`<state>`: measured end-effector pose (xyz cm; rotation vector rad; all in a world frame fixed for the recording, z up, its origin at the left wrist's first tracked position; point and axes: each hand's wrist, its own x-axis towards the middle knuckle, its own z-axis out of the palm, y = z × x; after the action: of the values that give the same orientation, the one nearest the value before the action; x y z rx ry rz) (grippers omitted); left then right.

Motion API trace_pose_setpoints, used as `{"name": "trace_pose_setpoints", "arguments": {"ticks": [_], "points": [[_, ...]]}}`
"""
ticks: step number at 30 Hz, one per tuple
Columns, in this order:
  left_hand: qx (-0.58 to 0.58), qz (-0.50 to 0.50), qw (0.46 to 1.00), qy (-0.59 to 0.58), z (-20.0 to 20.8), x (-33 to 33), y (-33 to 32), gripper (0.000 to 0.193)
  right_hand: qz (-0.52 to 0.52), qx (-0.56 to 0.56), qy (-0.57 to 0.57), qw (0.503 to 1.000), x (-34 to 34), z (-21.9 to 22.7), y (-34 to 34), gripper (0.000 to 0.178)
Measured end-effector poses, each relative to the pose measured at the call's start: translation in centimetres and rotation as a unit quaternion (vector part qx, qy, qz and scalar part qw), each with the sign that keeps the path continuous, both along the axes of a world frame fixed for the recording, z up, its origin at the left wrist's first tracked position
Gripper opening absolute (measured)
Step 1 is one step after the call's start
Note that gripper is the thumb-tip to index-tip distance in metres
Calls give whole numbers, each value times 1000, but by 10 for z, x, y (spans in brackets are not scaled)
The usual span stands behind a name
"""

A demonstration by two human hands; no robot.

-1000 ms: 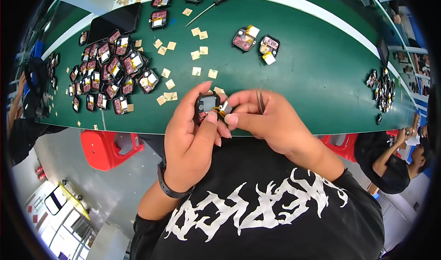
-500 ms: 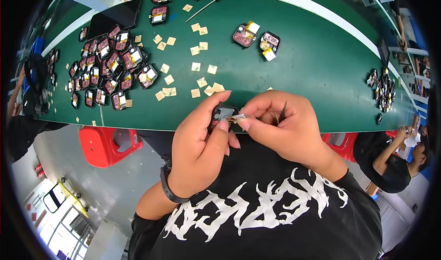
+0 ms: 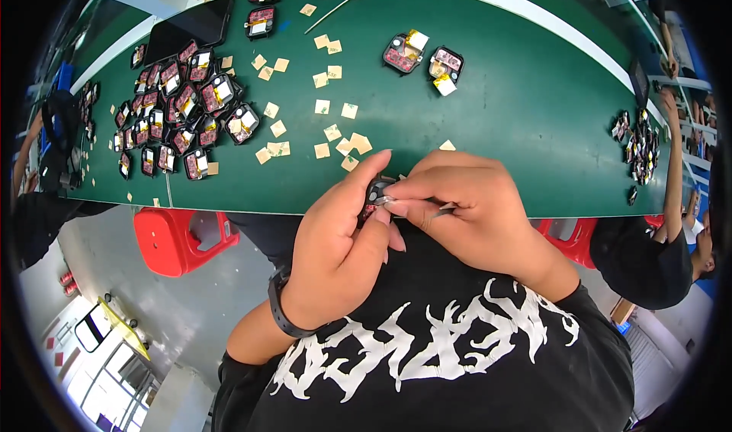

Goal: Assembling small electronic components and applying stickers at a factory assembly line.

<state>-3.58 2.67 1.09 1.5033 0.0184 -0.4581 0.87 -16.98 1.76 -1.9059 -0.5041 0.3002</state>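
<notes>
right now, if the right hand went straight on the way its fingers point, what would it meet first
Most likely the black-cased device in the left hand: the right hand points leftward at it, fingertips very close. Depth is unclear, so they may already be touching.

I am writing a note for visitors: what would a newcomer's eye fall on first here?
Probably first the big heap of small black cases, on the left of the green table. Then, at the near edge, the left hand holds a similar case and the right hand, with a thin grey tool, is close against it. Below them, a black shirt with bold white print stands out.
</notes>
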Motion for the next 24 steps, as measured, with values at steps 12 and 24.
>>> {"name": "trace_pose_setpoints", "arguments": {"ticks": [12, 24], "points": [[46, -111, 993, -15, 7, 0, 11, 57, -66, 76, 309, 946, -2, -4, -1, 20], [-157, -1, 970, 186, 3, 5, 11, 54, -17, 191, 409, 892, -9, -15, -6, 20]]}}
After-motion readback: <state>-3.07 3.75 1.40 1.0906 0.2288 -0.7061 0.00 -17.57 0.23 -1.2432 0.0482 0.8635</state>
